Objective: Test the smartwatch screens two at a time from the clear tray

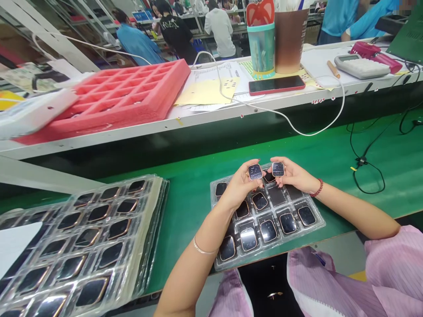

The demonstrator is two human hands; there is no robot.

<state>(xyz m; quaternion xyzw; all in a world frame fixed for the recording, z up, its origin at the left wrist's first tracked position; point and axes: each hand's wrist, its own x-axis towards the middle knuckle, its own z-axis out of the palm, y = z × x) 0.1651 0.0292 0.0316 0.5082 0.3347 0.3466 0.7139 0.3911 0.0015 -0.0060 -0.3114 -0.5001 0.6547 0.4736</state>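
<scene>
Between the fingers of my left hand (243, 182) is a smartwatch body (255, 172) with a gold-coloured rim, its dark screen lit with small text. My right hand (292, 172) grips a second smartwatch body (278, 169) of the same kind, also with a lit screen. Both are held side by side, facing up, above a clear plastic tray (258, 256) on the green bench. Several dark-screened watch bodies, one of them a watch (288, 223) near the front, sit in its compartments. Two compartments below my right hand hold no watch. My left hand and forearm hide part of the tray.
At left stand stacked clear trays (145, 237) full of watch bodies. The raised white shelf (211, 113) carries a red foam tray (132, 94), a phone (276, 85), cups and a calculator (361, 66). A white cable (307, 134) hangs over its edge; black cords (362, 161) lie right.
</scene>
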